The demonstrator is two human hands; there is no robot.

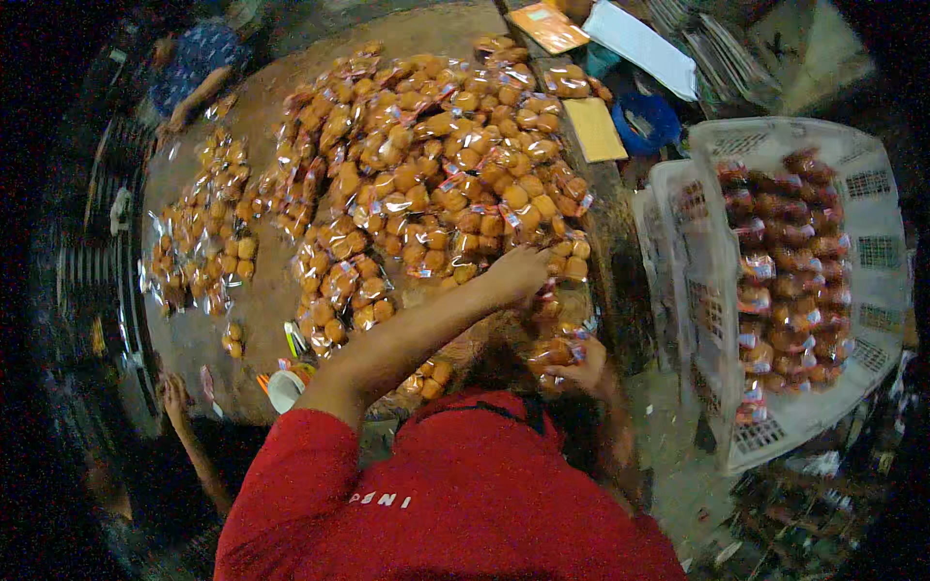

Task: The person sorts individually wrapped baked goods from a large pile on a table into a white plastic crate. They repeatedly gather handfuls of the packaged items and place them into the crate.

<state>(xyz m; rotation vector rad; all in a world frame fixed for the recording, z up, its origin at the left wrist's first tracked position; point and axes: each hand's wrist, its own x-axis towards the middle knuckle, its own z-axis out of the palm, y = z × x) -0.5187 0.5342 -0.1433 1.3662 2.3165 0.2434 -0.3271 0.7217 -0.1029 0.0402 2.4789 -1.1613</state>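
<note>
My left hand [524, 275] reaches across the table's near right side, over clear bags of round golden-brown buns. Its fingers are blurred and partly hidden, so their grip cannot be made out. A bag of buns [548, 304] lies just below that hand. Closer to my body, my right hand [584, 372] is closed on another bag of buns [553, 351], thumb along its near side. A large heap of bagged buns [426, 165] covers the middle of the wooden table [266, 349].
On my right, a white plastic crate [722, 290] holds rows of bagged buns [790, 281]. A yellow pad [596, 130] and a blue round container [647, 123] are at the far right. A co-worker [199, 73] is at the far left; another person's hand [174, 399] is near left.
</note>
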